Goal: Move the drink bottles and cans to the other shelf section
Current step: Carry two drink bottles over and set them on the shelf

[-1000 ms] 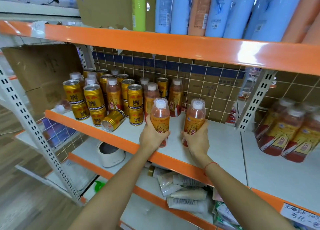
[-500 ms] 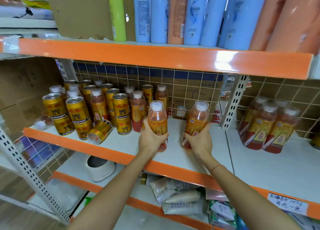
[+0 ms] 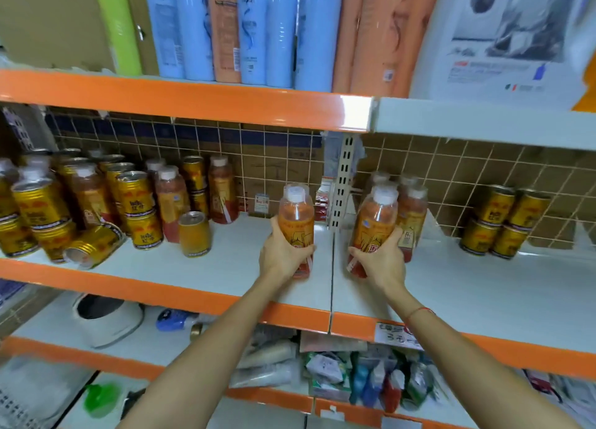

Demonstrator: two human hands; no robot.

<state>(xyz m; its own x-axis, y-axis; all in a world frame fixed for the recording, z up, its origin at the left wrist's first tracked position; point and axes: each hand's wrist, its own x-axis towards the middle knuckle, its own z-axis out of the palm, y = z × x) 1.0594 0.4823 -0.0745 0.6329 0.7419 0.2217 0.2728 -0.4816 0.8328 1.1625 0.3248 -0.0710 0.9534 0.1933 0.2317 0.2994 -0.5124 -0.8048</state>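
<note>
Head view: left hand [image 3: 280, 257] grips a drink bottle [image 3: 296, 222] w/ white cap, fingers curled round its lower half, bottle upright at the right end of the left shelf section [image 3: 225, 267], just beside the seam between sections. Right hand [image 3: 380, 261] grips a second bottle [image 3: 374, 223], fingers wrapped round its lower label, bottle tilted slightly toward 11 o'clock, over the right shelf section [image 3: 483, 286] just past the seam. Can't tell if either bottle base touches the shelf.

At 1 o'clock from the right hand, touching the held bottle from behind: cluster of same bottles [image 3: 411, 215] standing on the right section. Farther toward 3 o'clock, stacked gold cans [image 3: 503, 220], two high, near the tiled back wall.

At 9 o'clock from the left hand: single gold can [image 3: 194, 233] upright, apart from the rest. Beyond it, a crowd of gold cans [image 3: 138, 209] and bottles [image 3: 171, 203] mixed, some stacked; one can lying on its side [image 3: 93, 246] near the front edge.

Red string on the right wrist [image 3: 419, 312]. Upper shelf: tall blue, orange, green bottles [image 3: 225, 28].
</note>
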